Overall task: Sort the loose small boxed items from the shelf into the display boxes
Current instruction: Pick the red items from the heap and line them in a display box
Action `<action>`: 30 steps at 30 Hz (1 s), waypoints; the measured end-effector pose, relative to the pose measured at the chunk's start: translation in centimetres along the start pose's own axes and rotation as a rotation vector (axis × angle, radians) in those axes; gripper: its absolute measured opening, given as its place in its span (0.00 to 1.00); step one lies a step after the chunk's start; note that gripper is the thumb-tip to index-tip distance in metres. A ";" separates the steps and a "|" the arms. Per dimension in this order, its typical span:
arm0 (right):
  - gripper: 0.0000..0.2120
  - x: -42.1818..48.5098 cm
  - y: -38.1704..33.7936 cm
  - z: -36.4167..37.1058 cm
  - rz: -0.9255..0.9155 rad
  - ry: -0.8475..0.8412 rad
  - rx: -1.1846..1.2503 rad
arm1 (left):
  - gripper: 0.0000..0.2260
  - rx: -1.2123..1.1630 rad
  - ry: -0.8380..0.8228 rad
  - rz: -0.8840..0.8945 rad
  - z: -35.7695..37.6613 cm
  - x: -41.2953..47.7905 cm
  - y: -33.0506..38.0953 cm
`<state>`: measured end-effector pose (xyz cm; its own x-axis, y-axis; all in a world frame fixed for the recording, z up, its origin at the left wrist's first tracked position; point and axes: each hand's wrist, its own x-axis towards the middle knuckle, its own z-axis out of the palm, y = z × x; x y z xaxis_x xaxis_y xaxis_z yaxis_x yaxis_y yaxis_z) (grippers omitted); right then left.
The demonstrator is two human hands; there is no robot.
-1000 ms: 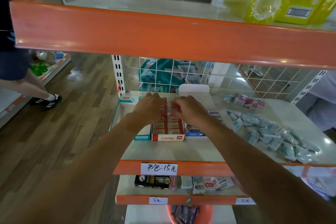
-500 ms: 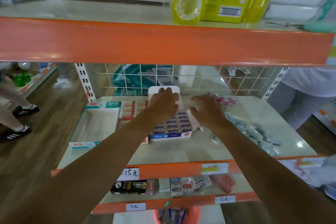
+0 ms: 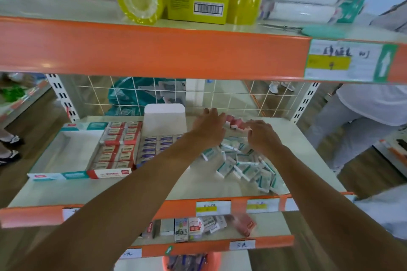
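Red loose boxes (image 3: 235, 124) up for grabs: reaches past the teal pile (image 3: 244, 165) to the back of the shelf (image 3: 154, 185), left hand (image 3: 209, 126) grip wide and flat on them, right hand (image 3: 263, 136) grip curled beside them, can't tell if holding any, probably gathering for the red display box (image 3: 109, 173).

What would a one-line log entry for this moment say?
step: gather loose red boxes; left hand: open, over them; right hand: beside them, grip unclear; teal boxes: loose pile; teal display box: empty
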<state>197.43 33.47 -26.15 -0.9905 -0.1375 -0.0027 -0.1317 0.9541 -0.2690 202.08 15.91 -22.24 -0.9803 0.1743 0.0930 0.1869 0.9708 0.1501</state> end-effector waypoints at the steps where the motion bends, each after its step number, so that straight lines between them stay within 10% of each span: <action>1: 0.23 0.3 0.3 -0.1 -0.001 -0.002 0.006 | 0.16 0.005 -0.002 -0.010 0.2 0.2 0.3; 30: 0.09 1.6 4.8 -0.8 -0.228 -0.077 -0.053 | 0.09 0.024 -0.151 -0.050 4.4 6.4 6.9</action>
<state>195.21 38.10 -26.69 -0.9291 -0.3691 -0.0212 -0.3558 0.9083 -0.2200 196.77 24.42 -24.98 -0.9871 0.1468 -0.0635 0.1380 0.9823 0.1268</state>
